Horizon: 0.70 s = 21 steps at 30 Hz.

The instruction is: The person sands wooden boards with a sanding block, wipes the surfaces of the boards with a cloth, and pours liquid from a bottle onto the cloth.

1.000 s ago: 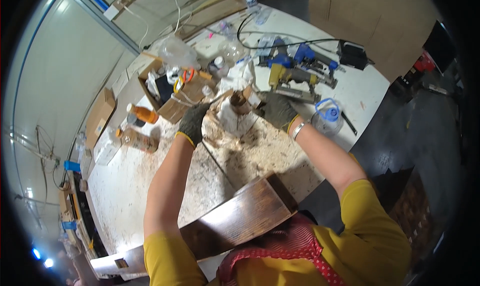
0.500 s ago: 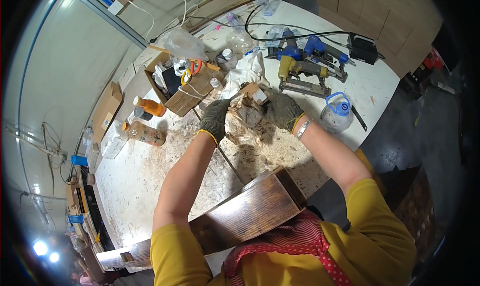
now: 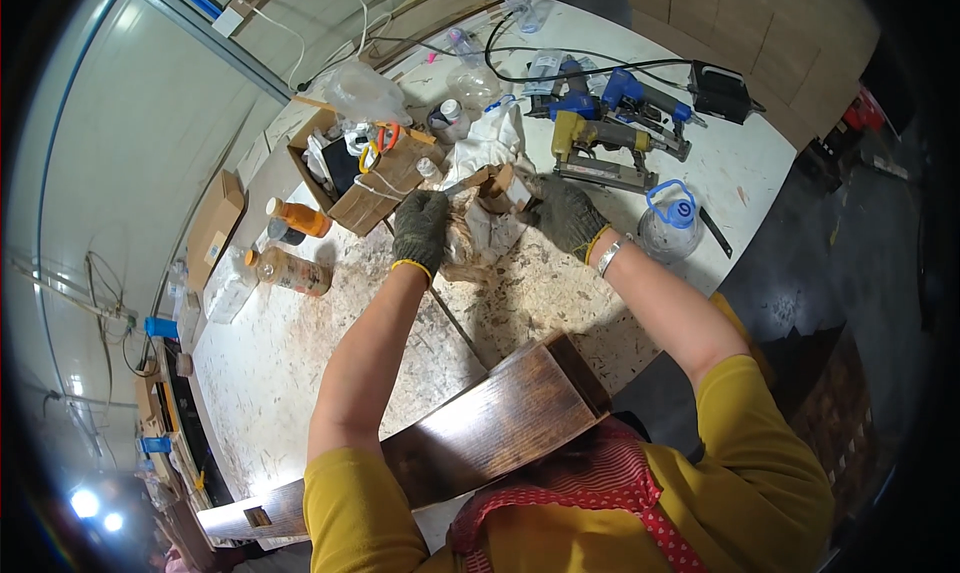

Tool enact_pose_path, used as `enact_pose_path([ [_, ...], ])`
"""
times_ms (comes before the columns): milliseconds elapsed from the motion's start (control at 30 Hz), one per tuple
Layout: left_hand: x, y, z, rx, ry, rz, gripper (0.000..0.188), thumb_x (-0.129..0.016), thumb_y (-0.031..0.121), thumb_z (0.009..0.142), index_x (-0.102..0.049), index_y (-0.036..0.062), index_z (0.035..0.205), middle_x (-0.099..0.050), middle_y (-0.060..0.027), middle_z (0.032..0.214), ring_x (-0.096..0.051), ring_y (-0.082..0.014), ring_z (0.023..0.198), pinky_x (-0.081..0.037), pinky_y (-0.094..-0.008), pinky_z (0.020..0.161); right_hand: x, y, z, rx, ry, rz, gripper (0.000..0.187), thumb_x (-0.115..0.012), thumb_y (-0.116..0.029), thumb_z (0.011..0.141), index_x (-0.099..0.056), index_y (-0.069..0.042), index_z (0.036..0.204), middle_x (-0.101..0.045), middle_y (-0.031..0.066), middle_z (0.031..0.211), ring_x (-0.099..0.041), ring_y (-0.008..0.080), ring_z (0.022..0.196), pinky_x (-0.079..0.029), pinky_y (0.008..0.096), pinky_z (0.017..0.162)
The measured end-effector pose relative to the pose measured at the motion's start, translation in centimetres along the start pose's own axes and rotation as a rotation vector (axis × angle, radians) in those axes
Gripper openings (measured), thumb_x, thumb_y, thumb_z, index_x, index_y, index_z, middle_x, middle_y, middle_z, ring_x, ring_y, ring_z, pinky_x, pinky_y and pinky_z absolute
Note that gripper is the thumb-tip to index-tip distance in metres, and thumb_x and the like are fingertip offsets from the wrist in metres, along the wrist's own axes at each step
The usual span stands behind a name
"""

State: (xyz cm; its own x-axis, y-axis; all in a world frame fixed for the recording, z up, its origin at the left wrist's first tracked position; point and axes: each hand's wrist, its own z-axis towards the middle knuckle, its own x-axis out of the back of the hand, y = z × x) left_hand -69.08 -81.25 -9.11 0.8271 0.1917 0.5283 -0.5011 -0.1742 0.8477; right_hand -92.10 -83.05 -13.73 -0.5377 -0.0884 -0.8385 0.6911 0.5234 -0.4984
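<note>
Both my hands wear dark grey knitted gloves with yellow cuffs. My left hand (image 3: 421,228) is closed, and a flat, blade-like strip (image 3: 466,182) sticks out from its finger side toward the right. My right hand (image 3: 570,219) is curled at the edge of a small brown piece of cardboard (image 3: 508,190), its fingertips partly hidden there. Between the hands lies a crumpled, stained plastic bag (image 3: 490,235), just under the cardboard. A white cloth (image 3: 490,145) lies behind it. Close to my body, a curved dark-brown wooden piece (image 3: 490,423) spans the table's near edge.
Nail guns, one yellow (image 3: 600,138) and others blue (image 3: 625,88), lie at the far right. A clear jug (image 3: 670,235) stands nearer. On the left are an open cardboard box (image 3: 375,198), an orange bottle (image 3: 300,217) and another bottle (image 3: 290,270). Debris covers the white tabletop (image 3: 350,343).
My left hand has turned more upright and shifted slightly left and down. The flat strip beside it now shows more clearly, and the bag's front has drawn back. My right hand has barely moved.
</note>
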Motion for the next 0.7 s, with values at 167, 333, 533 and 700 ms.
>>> enact_pose_path([
  [167, 0.0, 2.1, -0.2, -0.343, -0.004, 0.465, 0.020, -0.061, 0.029, 0.091, -0.065, 0.0120, 0.100, -0.068, -0.0171, 0.097, -0.063, -0.0402, 0.092, -0.049, -0.0484, 0.078, -1.6, -1.9, 1.5, 0.335, 0.134, -0.841, 0.026, -0.059, -0.024, 0.095, -0.062, -0.002, 0.109, -0.063, 0.0113, 0.097, -0.064, 0.0197, 0.077, -0.055, 0.0328, 0.068],
  [333, -0.9, 4.3, -0.8, -0.441, 0.025, 0.581, 0.023, -0.055, 0.033, 0.093, -0.064, 0.0129, 0.100, -0.068, -0.0168, 0.097, -0.063, -0.0409, 0.091, -0.049, -0.0512, 0.076, -1.7, -1.0, 2.9, 0.847, 0.138, -1.626, 0.027, -0.058, -0.028, 0.094, -0.063, -0.002, 0.102, -0.064, 0.0199, 0.097, -0.060, 0.0391, 0.090, -0.047, 0.0436, 0.086],
  [533, -0.6, 4.0, 0.0, -0.410, 0.039, 0.662, 0.021, -0.056, 0.029, 0.093, -0.062, 0.0087, 0.094, -0.065, -0.0207, 0.094, -0.061, -0.0434, 0.091, -0.048, -0.0503, 0.075, -0.5, 0.5, 1.7, 0.711, 0.085, -1.608, 0.021, -0.058, -0.020, 0.093, -0.062, -0.002, 0.104, -0.063, 0.0166, 0.104, -0.063, 0.0301, 0.091, -0.052, 0.0381, 0.080],
  [700, -0.8, 3.2, 0.0, -0.404, -0.012, 0.682, 0.024, -0.056, 0.031, 0.092, -0.062, 0.0088, 0.096, -0.065, -0.0217, 0.092, -0.062, -0.0439, 0.089, -0.048, -0.0514, 0.076, 1.2, -0.9, 2.3, 0.321, -0.069, -0.837, 0.021, -0.060, -0.018, 0.092, -0.064, -0.003, 0.106, -0.063, 0.0106, 0.103, -0.064, 0.0154, 0.088, -0.054, 0.0283, 0.071],
])
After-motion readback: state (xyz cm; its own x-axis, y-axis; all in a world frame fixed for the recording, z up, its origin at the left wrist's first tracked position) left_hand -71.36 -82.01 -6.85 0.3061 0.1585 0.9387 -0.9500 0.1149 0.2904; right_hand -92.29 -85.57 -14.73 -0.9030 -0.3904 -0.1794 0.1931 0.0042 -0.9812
